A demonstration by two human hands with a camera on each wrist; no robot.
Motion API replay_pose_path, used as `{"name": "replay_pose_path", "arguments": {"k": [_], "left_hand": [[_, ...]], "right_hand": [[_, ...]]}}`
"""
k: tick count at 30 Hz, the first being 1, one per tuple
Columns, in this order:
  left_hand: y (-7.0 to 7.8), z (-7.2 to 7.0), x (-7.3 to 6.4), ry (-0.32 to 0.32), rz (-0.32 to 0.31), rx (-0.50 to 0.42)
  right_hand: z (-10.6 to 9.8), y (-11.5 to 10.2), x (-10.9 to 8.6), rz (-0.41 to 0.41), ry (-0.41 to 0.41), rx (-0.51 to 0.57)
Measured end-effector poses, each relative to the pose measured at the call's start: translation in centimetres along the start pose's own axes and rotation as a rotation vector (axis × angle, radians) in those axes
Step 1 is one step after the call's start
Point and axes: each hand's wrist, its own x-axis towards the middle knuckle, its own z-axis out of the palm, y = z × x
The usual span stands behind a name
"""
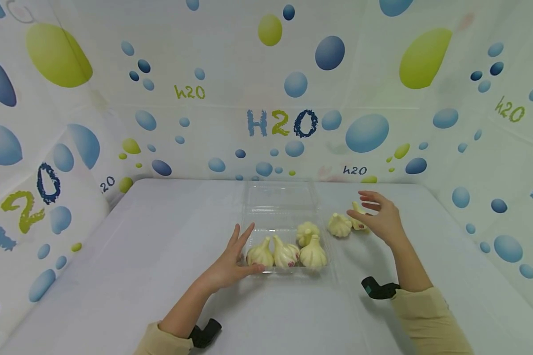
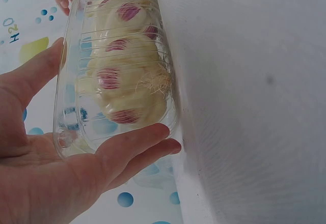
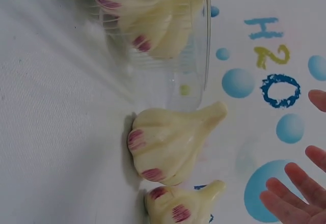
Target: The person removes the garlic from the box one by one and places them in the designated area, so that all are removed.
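Note:
A clear plastic clamshell box [image 1: 288, 271] sits on the table with its lid [image 1: 280, 197] folded back. Inside are several garlic bulbs [image 1: 286, 252], three along the front and one behind at the right. My left hand [image 1: 226, 266] touches the box's left end with fingers spread, the thumb at the front rim; in the left wrist view its fingers [image 2: 135, 142] lie straight along the wall. Right of the box stand two loose bulbs, a nearer one [image 1: 339, 225] and a farther one [image 1: 357, 222]. Over the farther bulb hovers my right hand [image 1: 382, 219], holding nothing, fingers apart from the thumb.
White cloth covers the table [image 1: 160, 246]. Behind it rises a curtain [image 1: 231, 74] printed with blue and green drops. Black wrist cameras [image 1: 379, 290] stick out from both beige sleeves [image 1: 428, 315].

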Motion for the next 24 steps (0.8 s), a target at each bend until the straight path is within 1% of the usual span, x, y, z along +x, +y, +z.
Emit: {"name": "replay_pose_path", "arguments": {"k": [9, 17, 24], "left_hand": [[0.3, 0.0, -0.1, 0.003, -0.001, 0.005], [0.1, 0.1, 0.0, 0.002, 0.0, -0.001], [0.2, 0.1, -0.1, 0.011, 0.005, 0.002]], "right_hand": [[0.7, -0.6, -0.3, -0.016, -0.031, 0.03], [1.3, -1.3, -0.5, -0.041, -0.051, 0.041], [2.4, -1.3, -0.4, -0.077, -0.07, 0.065]]}}
